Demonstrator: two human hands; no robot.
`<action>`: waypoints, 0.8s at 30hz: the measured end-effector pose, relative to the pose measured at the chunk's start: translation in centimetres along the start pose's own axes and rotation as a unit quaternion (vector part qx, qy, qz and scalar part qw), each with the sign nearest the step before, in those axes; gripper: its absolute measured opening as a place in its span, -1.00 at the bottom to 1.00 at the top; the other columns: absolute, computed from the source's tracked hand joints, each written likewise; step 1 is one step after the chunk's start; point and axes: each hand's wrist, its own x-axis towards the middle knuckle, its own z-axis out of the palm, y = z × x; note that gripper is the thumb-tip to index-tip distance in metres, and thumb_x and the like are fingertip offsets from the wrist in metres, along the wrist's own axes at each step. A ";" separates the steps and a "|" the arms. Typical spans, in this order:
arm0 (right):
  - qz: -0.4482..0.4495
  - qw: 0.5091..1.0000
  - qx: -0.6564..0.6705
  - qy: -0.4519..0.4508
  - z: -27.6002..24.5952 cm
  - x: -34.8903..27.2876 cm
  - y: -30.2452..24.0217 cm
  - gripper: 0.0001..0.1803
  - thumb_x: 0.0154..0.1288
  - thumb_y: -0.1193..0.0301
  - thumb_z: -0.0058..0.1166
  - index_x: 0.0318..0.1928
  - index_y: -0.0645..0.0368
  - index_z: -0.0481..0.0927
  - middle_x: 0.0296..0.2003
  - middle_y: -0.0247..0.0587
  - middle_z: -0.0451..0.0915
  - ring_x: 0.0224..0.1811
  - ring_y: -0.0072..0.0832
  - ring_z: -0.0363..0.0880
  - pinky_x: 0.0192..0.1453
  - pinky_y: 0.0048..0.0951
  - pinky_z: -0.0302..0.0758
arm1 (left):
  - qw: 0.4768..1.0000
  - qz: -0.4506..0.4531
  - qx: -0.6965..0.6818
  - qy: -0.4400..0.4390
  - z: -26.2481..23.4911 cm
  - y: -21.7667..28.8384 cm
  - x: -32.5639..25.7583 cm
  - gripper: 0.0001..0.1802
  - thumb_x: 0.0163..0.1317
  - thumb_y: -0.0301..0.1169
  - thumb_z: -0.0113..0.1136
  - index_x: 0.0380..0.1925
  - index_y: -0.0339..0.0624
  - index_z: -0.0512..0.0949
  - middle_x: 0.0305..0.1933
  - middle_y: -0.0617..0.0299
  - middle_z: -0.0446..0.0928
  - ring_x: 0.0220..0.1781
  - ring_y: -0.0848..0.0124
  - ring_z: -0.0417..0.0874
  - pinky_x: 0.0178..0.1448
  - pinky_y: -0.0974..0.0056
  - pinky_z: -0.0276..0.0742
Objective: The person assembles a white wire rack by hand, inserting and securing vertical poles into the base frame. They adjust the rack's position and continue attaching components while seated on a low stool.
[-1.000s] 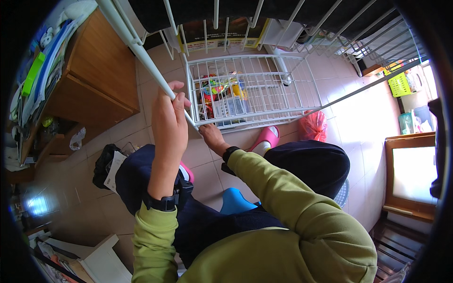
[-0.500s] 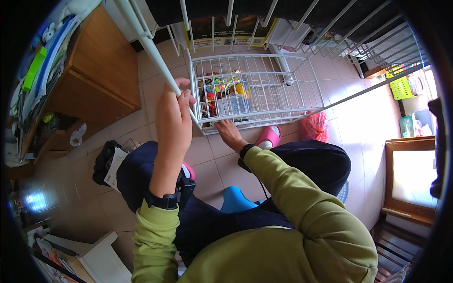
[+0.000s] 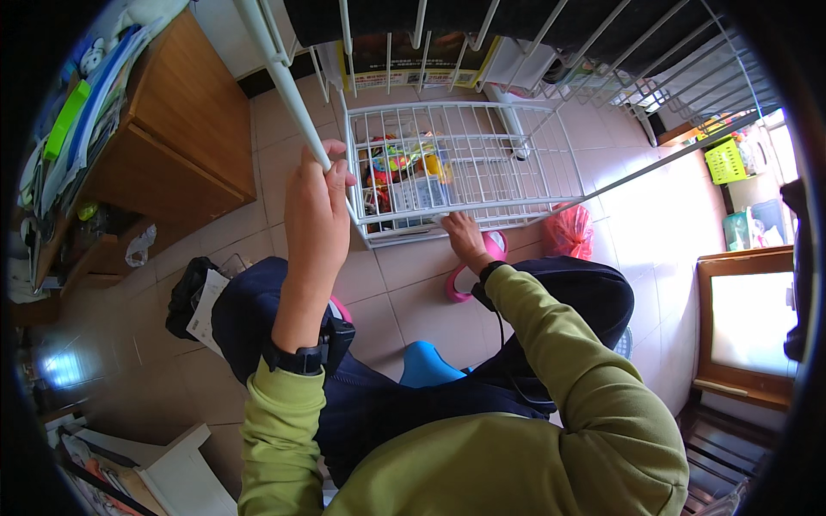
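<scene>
- One white wire rack (image 3: 465, 163) on the tiled floor; colourful toys (image 3: 400, 168) lie under its grid.
- One white pole (image 3: 280, 73): my left hand (image 3: 317, 211) has its fingers wrapped tight round it.
- My right hand (image 3: 465, 241) rests on the rack's near edge; I cannot tell its grip.

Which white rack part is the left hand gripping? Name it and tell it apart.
The left hand grips the thick white upright tube at the rack's left. The other parts are thin wires; the right hand rests on the wire shelf's front edge instead.
</scene>
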 end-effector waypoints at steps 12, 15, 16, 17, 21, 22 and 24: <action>-0.054 0.975 0.210 -0.055 2.7 5.7 -9.8 -0.69 0.09 0.64 -0.09 -0.13 0.18 0.56 -0.14 -0.07 0.49 0.01 -0.12 0.46 0.09 -0.17 0.48 | 0.999 0.012 0.035 0.015 0.1 -0.4 0.0 -0.83 0.42 -0.43 -0.03 -0.04 -0.15 0.43 -0.31 0.13 0.55 -0.29 0.35 0.65 -0.22 0.28 0.56; -0.040 0.982 0.163 -0.084 3.8 7.5 -13.2 -0.81 0.09 0.62 -0.03 -0.27 0.19 0.55 -0.17 -0.10 0.48 0.02 -0.11 0.45 0.05 -0.21 0.51 | 0.999 0.018 0.024 0.013 0.1 -0.6 0.1 -0.83 0.42 -0.42 -0.03 -0.04 -0.15 0.43 -0.31 0.13 0.55 -0.29 0.34 0.65 -0.23 0.28 0.55; -0.014 0.985 0.154 -0.080 3.8 7.6 -13.6 -0.79 0.10 0.59 -0.02 -0.21 0.18 0.55 -0.15 -0.07 0.47 0.01 -0.09 0.45 0.04 -0.23 0.52 | 0.999 0.025 0.026 0.013 0.1 -0.7 0.1 -0.83 0.42 -0.42 -0.03 -0.04 -0.15 0.43 -0.30 0.13 0.55 -0.29 0.34 0.65 -0.23 0.28 0.55; -0.001 0.986 0.154 -0.069 3.8 7.6 -13.9 -0.79 0.11 0.59 -0.03 -0.20 0.19 0.54 -0.14 -0.06 0.47 0.00 -0.10 0.45 0.04 -0.23 0.52 | 0.999 0.025 0.028 0.009 0.0 -0.7 0.1 -0.83 0.42 -0.42 -0.03 -0.04 -0.15 0.42 -0.29 0.12 0.54 -0.29 0.34 0.65 -0.24 0.28 0.55; 0.020 0.993 0.103 -0.045 3.2 6.5 -12.5 -0.79 0.13 0.57 -0.04 -0.18 0.23 0.50 -0.13 -0.02 0.44 -0.03 -0.11 0.45 0.02 -0.24 0.52 | 1.000 0.013 0.007 0.007 0.1 -0.6 0.0 -0.82 0.43 -0.40 -0.04 -0.03 -0.15 0.42 -0.26 0.12 0.53 -0.29 0.33 0.64 -0.24 0.29 0.55; 0.016 0.995 0.091 -0.037 3.1 6.1 -11.8 -0.79 0.13 0.57 -0.04 -0.18 0.24 0.49 -0.13 -0.01 0.44 -0.04 -0.12 0.44 0.02 -0.24 0.52 | 1.000 0.014 0.005 0.008 0.1 -0.6 0.0 -0.82 0.43 -0.40 -0.05 -0.03 -0.15 0.42 -0.26 0.12 0.52 -0.29 0.33 0.64 -0.24 0.29 0.55; 0.001 0.996 0.086 -0.018 2.8 5.3 -10.3 -0.82 0.11 0.57 -0.04 -0.22 0.24 0.48 -0.15 -0.02 0.43 -0.05 -0.12 0.44 0.01 -0.24 0.51 | 1.000 0.013 0.004 0.009 0.1 -0.4 0.0 -0.81 0.45 -0.38 -0.08 -0.03 -0.16 0.42 -0.30 0.16 0.52 -0.29 0.37 0.62 -0.22 0.31 0.51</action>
